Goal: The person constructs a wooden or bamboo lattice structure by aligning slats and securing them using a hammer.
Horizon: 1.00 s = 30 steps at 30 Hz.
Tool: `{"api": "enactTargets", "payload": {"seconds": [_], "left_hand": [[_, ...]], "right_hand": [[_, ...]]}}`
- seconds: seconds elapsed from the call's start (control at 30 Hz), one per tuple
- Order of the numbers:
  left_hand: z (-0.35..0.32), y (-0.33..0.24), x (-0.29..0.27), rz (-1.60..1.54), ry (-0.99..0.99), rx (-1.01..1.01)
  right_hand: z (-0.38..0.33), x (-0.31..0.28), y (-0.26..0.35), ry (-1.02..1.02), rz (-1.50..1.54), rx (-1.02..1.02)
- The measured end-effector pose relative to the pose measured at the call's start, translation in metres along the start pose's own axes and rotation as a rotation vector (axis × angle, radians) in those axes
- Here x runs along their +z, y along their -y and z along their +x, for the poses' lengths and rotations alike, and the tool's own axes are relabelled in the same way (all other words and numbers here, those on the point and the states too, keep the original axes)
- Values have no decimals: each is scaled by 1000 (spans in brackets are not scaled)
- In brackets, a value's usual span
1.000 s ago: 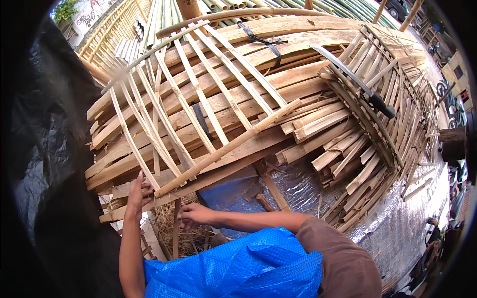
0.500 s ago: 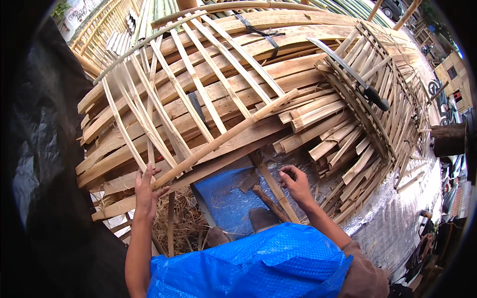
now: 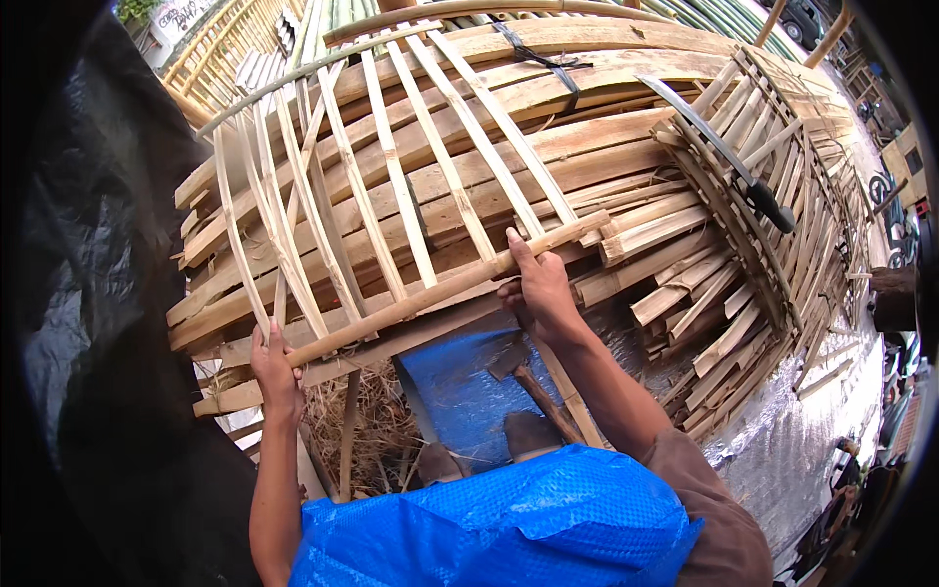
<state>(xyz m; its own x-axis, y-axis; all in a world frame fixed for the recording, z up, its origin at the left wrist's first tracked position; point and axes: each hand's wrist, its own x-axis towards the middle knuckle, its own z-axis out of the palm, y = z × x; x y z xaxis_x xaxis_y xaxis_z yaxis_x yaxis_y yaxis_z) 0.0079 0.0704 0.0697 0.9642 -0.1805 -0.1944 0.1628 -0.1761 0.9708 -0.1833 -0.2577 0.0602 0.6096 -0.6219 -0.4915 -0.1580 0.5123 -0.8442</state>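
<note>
the slatted frame (image 3: pixel 393 168) hides strips of the planks (image 3: pixel 577 152) beneath it, and its far left corner blurs to a smear. this side of the frame, the blue sheet (image 3: pixel 489 519) is cut off below and covers part of the shoes (image 3: pixel 528 433). well right of the frame, i can't make out the small dark clutter (image 3: pixel 849 460). beyond the frame, a vehicle (image 3: pixel 804 23) is cut off.

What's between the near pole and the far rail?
Thin slats span from near pole to far rail, planks showing underneath, in the head view.
</note>
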Motion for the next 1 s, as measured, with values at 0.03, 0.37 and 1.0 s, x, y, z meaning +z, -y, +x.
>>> {"api": "enactTargets", "payload": {"seconds": [0.03,0.37,1.0], "left_hand": [[2,4,-7,10,-8,7],[123,-7,-66,206,1,81],[117,32,3,1239,-390,788]], "right_hand": [[-6,1,1,39,24,46],[29,71,29,374,-72,75],[38,63,5,25,-944,-569]]}}
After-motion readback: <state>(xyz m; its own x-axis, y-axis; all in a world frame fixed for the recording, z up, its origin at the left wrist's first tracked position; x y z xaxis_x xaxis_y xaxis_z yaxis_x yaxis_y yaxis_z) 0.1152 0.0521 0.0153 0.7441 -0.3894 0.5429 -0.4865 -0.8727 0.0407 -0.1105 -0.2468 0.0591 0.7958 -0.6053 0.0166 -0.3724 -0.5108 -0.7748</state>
